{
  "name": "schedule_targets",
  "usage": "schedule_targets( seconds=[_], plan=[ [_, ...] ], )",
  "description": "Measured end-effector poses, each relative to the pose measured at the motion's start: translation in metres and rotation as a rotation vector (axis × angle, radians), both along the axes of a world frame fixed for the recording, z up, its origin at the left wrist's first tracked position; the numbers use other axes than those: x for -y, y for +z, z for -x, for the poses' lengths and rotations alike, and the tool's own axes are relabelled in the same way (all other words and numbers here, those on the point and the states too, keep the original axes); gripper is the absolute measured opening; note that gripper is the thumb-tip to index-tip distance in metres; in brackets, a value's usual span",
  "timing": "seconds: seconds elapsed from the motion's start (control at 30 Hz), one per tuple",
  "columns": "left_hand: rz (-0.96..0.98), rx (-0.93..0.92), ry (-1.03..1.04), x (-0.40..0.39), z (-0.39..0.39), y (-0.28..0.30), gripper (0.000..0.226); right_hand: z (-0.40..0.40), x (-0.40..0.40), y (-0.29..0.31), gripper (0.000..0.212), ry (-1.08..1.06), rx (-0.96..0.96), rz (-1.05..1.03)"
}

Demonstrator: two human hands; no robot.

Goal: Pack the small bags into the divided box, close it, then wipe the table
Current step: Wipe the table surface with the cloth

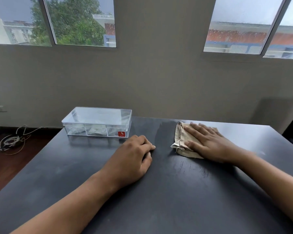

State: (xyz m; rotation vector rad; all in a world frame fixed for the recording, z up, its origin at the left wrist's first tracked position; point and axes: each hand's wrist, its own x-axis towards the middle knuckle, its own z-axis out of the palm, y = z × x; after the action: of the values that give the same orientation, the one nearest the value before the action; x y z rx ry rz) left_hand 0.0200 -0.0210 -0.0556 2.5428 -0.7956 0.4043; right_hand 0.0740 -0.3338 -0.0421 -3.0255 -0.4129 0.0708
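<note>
A clear divided box [98, 122] with its lid on stands at the far left of the dark table [167, 191]; pale small bags show faintly through its front compartments. A red sticker marks its front right corner. My right hand [208, 144] lies flat with straight fingers on a crumpled beige cloth [181, 141] at the far right of the table. My left hand [134, 157] rests on the table's middle, fingers loosely curled, holding nothing, just in front of the box.
A wall with two windows stands right behind the table. Coiled white cable [12, 141] lies on the wooden floor at the left. The table's left edge runs diagonally toward the box.
</note>
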Motion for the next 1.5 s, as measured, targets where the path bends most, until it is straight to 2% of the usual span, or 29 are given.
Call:
schedule_targets(
  seconds=[0.17,0.27,0.4,0.5,0.6,0.73,0.93,1.07,1.23,1.4,1.5],
  plan=[
    [0.018,-0.026,-0.088,0.000,0.002,0.002,0.031,0.072,-0.017,-0.003,0.073,0.133,0.015,0.004],
    [-0.002,-0.046,-0.156,0.006,0.003,0.004,0.031,0.101,0.008,0.000,0.067,0.181,-0.024,-0.016],
    [-0.023,-0.070,-0.194,0.021,0.003,0.008,0.032,0.081,0.051,0.001,0.055,0.026,-0.052,-0.048],
    [-0.062,-0.051,-0.201,0.042,0.003,0.010,0.034,0.073,0.050,-0.002,0.058,-0.068,-0.031,-0.045],
    [-0.084,-0.031,-0.212,0.060,0.003,0.008,0.037,0.103,0.031,-0.001,0.062,-0.044,-0.024,-0.031],
    [-0.093,-0.023,-0.207,0.067,0.001,0.002,0.042,0.148,0.040,-0.002,0.054,0.036,-0.037,-0.073],
    [-0.192,-0.001,-0.199,0.067,0.004,-0.003,0.051,0.121,0.083,-0.001,0.040,-0.126,-0.009,-0.118],
    [-0.200,0.005,-0.196,0.068,0.004,-0.003,0.052,0.126,0.056,-0.005,0.051,-0.211,-0.016,-0.089],
    [-0.208,0.007,-0.191,0.069,0.006,-0.003,0.054,0.147,0.040,-0.005,0.066,-0.178,-0.002,-0.089],
    [-0.232,-0.008,-0.138,0.068,0.009,0.001,0.052,0.102,0.055,0.000,0.076,-0.252,-0.053,-0.085],
    [-0.299,-0.035,0.012,0.060,0.009,0.003,0.059,0.074,0.048,0.000,0.082,-0.317,-0.052,-0.073]
  ],
)
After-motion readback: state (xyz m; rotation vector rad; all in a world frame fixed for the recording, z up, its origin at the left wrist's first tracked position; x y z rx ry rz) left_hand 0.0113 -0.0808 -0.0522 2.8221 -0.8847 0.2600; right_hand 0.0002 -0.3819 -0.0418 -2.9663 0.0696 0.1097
